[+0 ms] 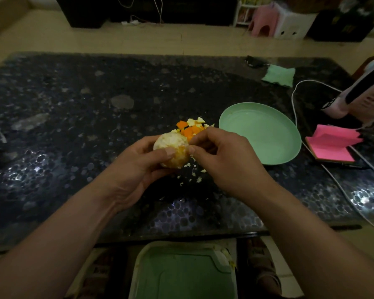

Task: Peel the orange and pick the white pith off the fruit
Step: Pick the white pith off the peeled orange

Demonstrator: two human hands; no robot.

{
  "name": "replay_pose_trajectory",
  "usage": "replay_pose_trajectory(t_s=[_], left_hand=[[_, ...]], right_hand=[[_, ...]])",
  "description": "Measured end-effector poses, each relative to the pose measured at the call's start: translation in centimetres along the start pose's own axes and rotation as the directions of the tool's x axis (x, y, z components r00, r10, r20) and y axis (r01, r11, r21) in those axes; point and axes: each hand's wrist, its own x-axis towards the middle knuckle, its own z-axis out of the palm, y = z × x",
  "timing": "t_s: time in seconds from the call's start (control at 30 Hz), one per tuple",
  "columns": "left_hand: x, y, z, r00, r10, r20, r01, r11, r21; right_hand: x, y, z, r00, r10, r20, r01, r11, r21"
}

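Note:
A peeled orange [173, 145], mostly covered in white pith with some bare orange flesh low down, is held above the dark table. My left hand [138, 165] grips it from the left, thumb across its front. My right hand [222, 160] is at the fruit's right side, thumb and forefinger pinching at the pith on its surface. A heap of orange peel pieces [190, 127] lies on the table just behind the fruit. Small white pith scraps [192, 171] are scattered on the table under my right hand.
An empty green plate [261, 134] sits right of the peel heap. Further right lie pink sticky notes [330, 145], a white cable [296, 117] and a green cloth [279, 75]. A green-lidded bin [181, 272] stands below the table's [73, 126] near edge.

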Motion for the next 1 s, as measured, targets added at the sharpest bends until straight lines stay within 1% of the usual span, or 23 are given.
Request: replay_pose_trajectory(t_s=[0.17,0.33,0.43,0.53,0.67,0.73,0.9,1.0], left_hand=[[0.05,-0.07,-0.06,1.000,0.024,-0.003,-0.024,0.998,0.061],[0.11,-0.25,-0.23,0.999,0.047,0.001,-0.046,0.992,0.117],[0.06,-0.34,-0.26,0.999,0.051,0.004,-0.051,0.990,0.133],[0.03,-0.37,-0.11,0.999,0.054,0.009,-0.054,0.990,0.127],[0.03,-0.16,-0.12,0.999,0.049,0.015,-0.050,0.994,0.098],[0.02,-0.07,-0.11,0.999,0.048,0.023,-0.050,0.994,0.095],[-0.05,-0.06,-0.21,0.999,0.045,0.026,-0.048,0.994,0.100],[-0.14,-0.05,-0.21,0.999,0.041,0.030,-0.044,0.994,0.096]], right_hand=[[-0.09,0.03,-0.03,1.000,-0.029,-0.005,0.028,0.996,-0.087],[-0.30,0.12,0.08,0.994,-0.113,-0.008,0.110,0.978,-0.175],[-0.41,0.14,0.12,0.991,-0.133,0.002,0.130,0.969,-0.211],[-0.35,0.24,-0.08,0.991,-0.134,0.000,0.131,0.971,-0.202],[-0.35,0.24,-0.48,0.995,-0.095,0.007,0.096,0.990,-0.104],[-0.36,0.18,-0.43,0.997,-0.082,0.011,0.083,0.993,-0.088],[-0.23,0.16,-0.40,0.997,-0.073,0.013,0.074,0.993,-0.090],[-0.38,-0.07,-0.39,0.995,-0.098,0.003,0.098,0.989,-0.112]])
